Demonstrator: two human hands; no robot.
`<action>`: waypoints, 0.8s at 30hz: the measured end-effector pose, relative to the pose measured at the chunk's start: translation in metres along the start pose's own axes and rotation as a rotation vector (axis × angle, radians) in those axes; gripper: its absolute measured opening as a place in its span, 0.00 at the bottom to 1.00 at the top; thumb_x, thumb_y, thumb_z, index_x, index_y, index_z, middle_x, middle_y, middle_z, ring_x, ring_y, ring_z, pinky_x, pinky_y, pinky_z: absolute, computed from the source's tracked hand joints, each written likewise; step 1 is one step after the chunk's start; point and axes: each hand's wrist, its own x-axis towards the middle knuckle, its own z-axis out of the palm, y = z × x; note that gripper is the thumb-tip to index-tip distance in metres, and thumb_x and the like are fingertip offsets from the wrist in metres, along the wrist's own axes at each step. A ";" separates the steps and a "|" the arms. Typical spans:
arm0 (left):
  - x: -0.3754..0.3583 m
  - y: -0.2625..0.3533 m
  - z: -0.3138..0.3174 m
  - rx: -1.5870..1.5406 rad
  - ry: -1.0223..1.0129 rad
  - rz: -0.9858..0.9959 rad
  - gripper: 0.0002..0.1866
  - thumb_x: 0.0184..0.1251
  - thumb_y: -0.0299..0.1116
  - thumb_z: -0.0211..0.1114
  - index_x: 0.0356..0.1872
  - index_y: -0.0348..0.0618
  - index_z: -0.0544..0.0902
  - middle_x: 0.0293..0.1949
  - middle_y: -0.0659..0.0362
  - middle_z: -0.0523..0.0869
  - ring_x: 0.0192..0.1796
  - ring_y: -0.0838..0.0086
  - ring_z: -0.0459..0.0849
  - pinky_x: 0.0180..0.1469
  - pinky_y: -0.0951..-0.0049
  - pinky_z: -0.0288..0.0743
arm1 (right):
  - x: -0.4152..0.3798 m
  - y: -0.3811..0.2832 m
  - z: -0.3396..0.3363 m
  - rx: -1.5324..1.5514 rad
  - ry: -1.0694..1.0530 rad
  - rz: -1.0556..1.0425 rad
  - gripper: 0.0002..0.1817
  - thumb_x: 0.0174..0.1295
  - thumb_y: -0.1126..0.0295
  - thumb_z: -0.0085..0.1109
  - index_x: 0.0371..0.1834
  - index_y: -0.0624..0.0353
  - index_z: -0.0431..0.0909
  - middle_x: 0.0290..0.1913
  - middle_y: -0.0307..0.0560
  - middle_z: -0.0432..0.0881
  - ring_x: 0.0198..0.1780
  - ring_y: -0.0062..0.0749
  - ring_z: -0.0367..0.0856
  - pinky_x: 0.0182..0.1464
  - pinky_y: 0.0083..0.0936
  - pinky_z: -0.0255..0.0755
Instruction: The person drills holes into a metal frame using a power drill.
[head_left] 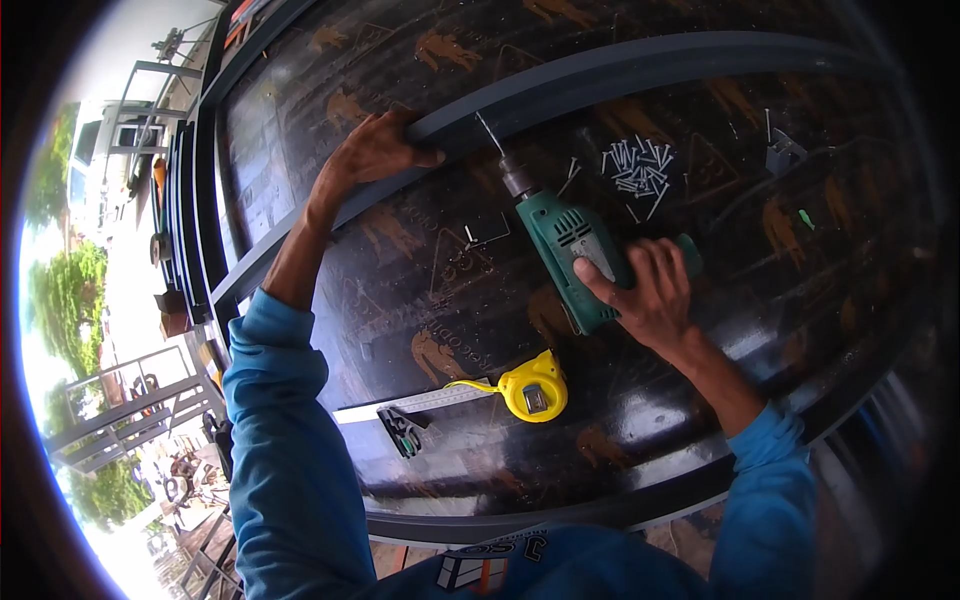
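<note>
My right hand [650, 295] is closed around the handle of a green power drill [572, 245]. The long bit points away from me, and its tip meets or lies just over the near side of a dark grey metal bar [600, 80]; contact is hard to judge. Further left along that bar is my left hand [385, 150], its fingers curled over the far side and its thumb on the near side. A pile of screws [640, 167] lies right of the drill's chuck. Below the drill sits a yellow tape measure [534, 388].
A combination square [440, 403] lies beside the tape measure on the dark printed board [400, 300]. A small metal bracket [783, 153] and a green scrap [806, 219] are at the right. Dark metal bars [183, 220] stand at the left, with metal frames beyond.
</note>
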 end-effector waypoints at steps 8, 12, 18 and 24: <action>0.001 0.000 -0.001 -0.008 -0.011 -0.008 0.33 0.53 0.49 0.69 0.59 0.43 0.79 0.49 0.46 0.86 0.55 0.54 0.83 0.61 0.60 0.74 | 0.000 -0.002 0.000 -0.017 -0.036 -0.009 0.45 0.59 0.60 0.66 0.76 0.22 0.49 0.37 0.46 0.72 0.41 0.41 0.78 0.46 0.45 0.73; -0.002 0.004 -0.003 0.001 -0.012 -0.009 0.34 0.53 0.51 0.69 0.60 0.42 0.78 0.50 0.45 0.85 0.56 0.53 0.82 0.62 0.60 0.74 | -0.001 -0.006 0.000 -0.020 -0.049 0.007 0.45 0.59 0.59 0.66 0.76 0.22 0.49 0.37 0.46 0.72 0.42 0.41 0.78 0.46 0.44 0.73; 0.001 -0.001 0.000 -0.008 -0.026 -0.022 0.35 0.53 0.51 0.69 0.60 0.42 0.78 0.51 0.44 0.85 0.56 0.52 0.82 0.62 0.60 0.74 | 0.000 -0.013 0.003 -0.009 -0.058 0.031 0.46 0.58 0.58 0.68 0.76 0.22 0.48 0.38 0.46 0.72 0.41 0.41 0.77 0.43 0.43 0.71; 0.002 -0.006 -0.001 -0.050 -0.053 -0.025 0.34 0.52 0.52 0.69 0.58 0.41 0.80 0.49 0.44 0.85 0.53 0.53 0.84 0.59 0.59 0.74 | 0.024 -0.027 0.014 0.050 -0.053 0.138 0.45 0.57 0.57 0.67 0.76 0.22 0.51 0.44 0.49 0.75 0.42 0.44 0.78 0.43 0.45 0.71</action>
